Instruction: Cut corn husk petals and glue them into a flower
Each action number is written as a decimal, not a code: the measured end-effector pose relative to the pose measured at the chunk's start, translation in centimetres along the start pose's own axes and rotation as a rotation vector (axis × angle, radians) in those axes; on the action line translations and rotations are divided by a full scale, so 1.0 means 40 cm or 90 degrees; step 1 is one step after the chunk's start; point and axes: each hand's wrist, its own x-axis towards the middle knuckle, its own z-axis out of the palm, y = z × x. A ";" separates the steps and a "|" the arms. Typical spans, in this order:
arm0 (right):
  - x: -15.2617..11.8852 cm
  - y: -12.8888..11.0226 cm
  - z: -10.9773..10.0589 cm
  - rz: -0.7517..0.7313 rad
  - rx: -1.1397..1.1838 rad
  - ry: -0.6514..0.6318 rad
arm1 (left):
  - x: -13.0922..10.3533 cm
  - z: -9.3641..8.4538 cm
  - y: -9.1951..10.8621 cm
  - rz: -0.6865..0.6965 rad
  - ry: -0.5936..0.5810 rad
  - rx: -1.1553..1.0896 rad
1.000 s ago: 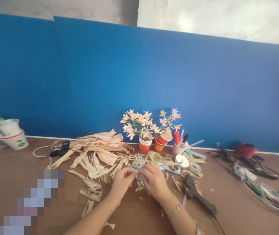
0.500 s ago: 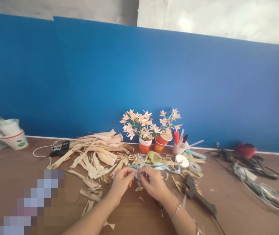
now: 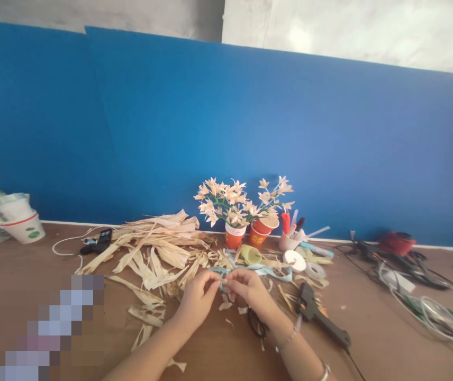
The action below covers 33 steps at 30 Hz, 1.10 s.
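Head view: two bare hands meet above the bench (image 3: 206, 349). The left hand (image 3: 198, 297) and the right hand (image 3: 249, 290) are each closed in a pinch on one small pale piece (image 3: 224, 281), held between their fingertips; its exact shape is too small to tell. Two bracelets circle the right wrist. One dark loop (image 3: 256, 324) lies partly under that forearm.

Just beyond the fingers are blue strips (image 3: 276, 273), too tangled to count, and three rolls: one green (image 3: 251, 255), one white (image 3: 295, 261), one clear (image 3: 316, 271). One glue gun (image 3: 324, 320) lies right of the right hand, and one big heap of dry husks (image 3: 163, 243) spreads beyond the left. Farther back, two bunches of pale flowers (image 3: 230, 198) stand in red cups (image 3: 234, 239), beside one pen cup (image 3: 289, 242).
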 end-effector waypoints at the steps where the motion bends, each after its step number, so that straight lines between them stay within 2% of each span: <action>1: -0.002 -0.005 0.000 0.013 0.016 0.000 | -0.001 -0.001 0.003 0.006 0.001 0.007; 8: -0.009 -0.015 0.000 0.053 0.021 0.014 | -0.001 0.002 0.002 -0.015 -0.022 -0.017; 13: -0.003 -0.006 -0.004 0.063 0.022 -0.009 | -0.001 0.004 -0.008 -0.005 -0.026 -0.011; 21: -0.002 -0.006 -0.005 0.058 0.048 -0.015 | 0.005 0.009 -0.023 -0.092 -0.073 -0.089; 33: -0.004 -0.008 -0.008 0.060 0.058 -0.020 | 0.010 0.014 -0.016 -0.135 -0.098 -0.180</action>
